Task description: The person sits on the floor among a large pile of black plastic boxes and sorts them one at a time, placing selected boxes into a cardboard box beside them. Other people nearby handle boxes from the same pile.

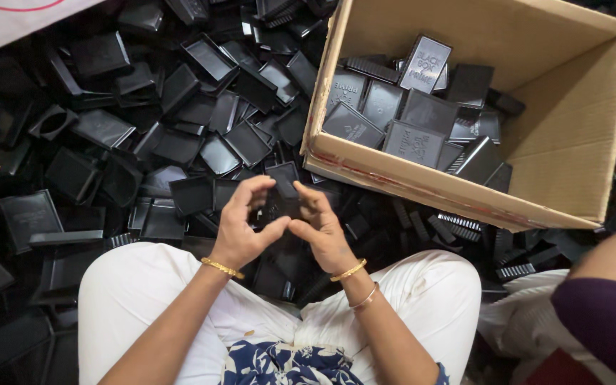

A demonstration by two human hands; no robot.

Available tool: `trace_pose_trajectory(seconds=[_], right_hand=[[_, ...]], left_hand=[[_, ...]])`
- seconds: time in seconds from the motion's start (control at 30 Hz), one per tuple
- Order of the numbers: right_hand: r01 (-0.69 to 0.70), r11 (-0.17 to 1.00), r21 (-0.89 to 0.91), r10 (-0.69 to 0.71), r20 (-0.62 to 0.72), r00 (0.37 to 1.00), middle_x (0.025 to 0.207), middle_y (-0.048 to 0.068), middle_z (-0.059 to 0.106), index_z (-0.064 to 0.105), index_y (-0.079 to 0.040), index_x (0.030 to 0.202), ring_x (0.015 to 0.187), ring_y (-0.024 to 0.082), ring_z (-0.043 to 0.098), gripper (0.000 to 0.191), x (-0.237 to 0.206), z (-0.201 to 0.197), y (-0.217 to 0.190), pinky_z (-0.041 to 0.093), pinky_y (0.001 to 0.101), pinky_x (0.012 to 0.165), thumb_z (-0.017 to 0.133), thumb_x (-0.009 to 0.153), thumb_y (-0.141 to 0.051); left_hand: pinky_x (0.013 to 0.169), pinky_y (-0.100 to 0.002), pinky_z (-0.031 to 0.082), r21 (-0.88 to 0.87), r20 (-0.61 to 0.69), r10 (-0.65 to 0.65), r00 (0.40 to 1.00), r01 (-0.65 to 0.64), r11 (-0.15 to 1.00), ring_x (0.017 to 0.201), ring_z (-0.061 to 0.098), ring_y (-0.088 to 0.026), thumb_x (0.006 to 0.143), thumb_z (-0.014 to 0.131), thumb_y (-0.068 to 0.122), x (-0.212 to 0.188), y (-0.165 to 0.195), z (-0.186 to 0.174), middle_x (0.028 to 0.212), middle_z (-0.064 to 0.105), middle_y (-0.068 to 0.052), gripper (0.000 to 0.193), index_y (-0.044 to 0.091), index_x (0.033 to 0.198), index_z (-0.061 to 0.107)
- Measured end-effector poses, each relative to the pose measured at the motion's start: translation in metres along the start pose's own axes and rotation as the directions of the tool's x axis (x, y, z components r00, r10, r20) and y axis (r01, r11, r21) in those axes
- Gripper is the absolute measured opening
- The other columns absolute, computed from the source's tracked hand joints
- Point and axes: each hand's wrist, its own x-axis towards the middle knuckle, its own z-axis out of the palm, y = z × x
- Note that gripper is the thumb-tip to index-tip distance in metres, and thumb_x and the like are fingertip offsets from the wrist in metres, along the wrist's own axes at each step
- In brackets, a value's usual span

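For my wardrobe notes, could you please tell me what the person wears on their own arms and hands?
Both forearms are bare, with no sleeves or gloves in view. The left hand has a gold beaded bracelet at its wrist. The right hand has two bangles: a gold one and a thinner, paler one behind it. I see no rings on the fingers.

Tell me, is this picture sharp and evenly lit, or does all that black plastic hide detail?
Head view: the hands and the small black plastic piece they hold look sharp. Soft overhead light gives pale sheen on the black lids; gaps between them sink into near-black. The cardboard box is bright, and its edges bow slightly from the wide lens.
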Motion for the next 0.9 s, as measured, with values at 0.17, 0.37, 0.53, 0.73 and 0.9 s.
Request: trace_pose_trajectory(seconds=[0.17,0.37,0.53,0.73,0.9], right_hand=[[0.060,0.993,0.099,-0.056,-0.047,0.997,0.150,0.006,0.047,0.035,-0.008,0.159,0.133,0.019,0.050,0.074,-0.001,0.009,0.003,0.042,0.0339,0.113,0.072,0.095,-0.001],[0.113,0.989,0.091,-0.111,-0.025,0.993,0.155,0.008,0.044,0.031,-0.008,0.161,0.141,0.020,0.047,0.082,0.000,0.009,-0.012,0.041,0.0353,0.117,0.076,0.093,-0.005],[0.054,0.999,0.006,-0.054,0.039,0.998,0.157,0.009,0.044,0.030,-0.008,0.163,0.138,0.020,0.050,0.084,-0.001,0.007,-0.012,0.045,0.0354,0.113,0.076,0.093,-0.009],[0.050,0.993,0.111,-0.028,-0.188,0.982,0.149,0.006,0.047,0.030,-0.014,0.166,0.126,0.016,0.046,0.077,-0.004,0.009,0.005,0.037,0.0322,0.103,0.071,0.101,-0.017],[-0.068,0.858,0.509,0.255,-0.308,0.917,0.127,0.006,0.061,0.023,-0.018,0.151,0.114,0.021,0.064,0.060,0.010,0.006,0.004,0.054,0.0431,0.088,0.054,0.101,-0.030]], left_hand=[[0.099,-0.030,0.054,-0.092,0.082,-0.031,0.996,0.039,0.995,0.110,0.065,-0.014,0.081,0.083,0.009,0.003,0.009,-0.004,0.127,0.063,-0.010,0.059,0.002,0.134,0.058],[0.101,-0.033,0.053,0.159,0.051,0.165,0.985,-0.171,0.972,0.118,0.064,-0.023,0.079,0.083,0.013,0.001,0.020,-0.002,0.135,0.062,-0.016,0.059,0.003,0.132,0.059],[0.107,-0.038,0.051,0.133,0.049,0.217,0.975,-0.222,0.966,0.125,0.064,-0.030,0.079,0.083,0.014,0.001,0.027,-0.005,0.138,0.061,-0.018,0.056,0.005,0.130,0.062],[0.110,-0.042,0.049,0.242,0.161,0.176,0.971,-0.212,0.947,0.129,0.063,-0.036,0.087,0.080,0.012,0.008,0.027,-0.004,0.142,0.063,-0.019,0.051,0.005,0.135,0.064],[0.099,-0.041,0.052,0.431,0.164,0.322,0.933,-0.361,0.827,0.114,0.064,-0.038,0.081,0.080,0.015,0.002,0.031,0.005,0.126,0.064,-0.020,0.059,-0.002,0.133,0.057]])
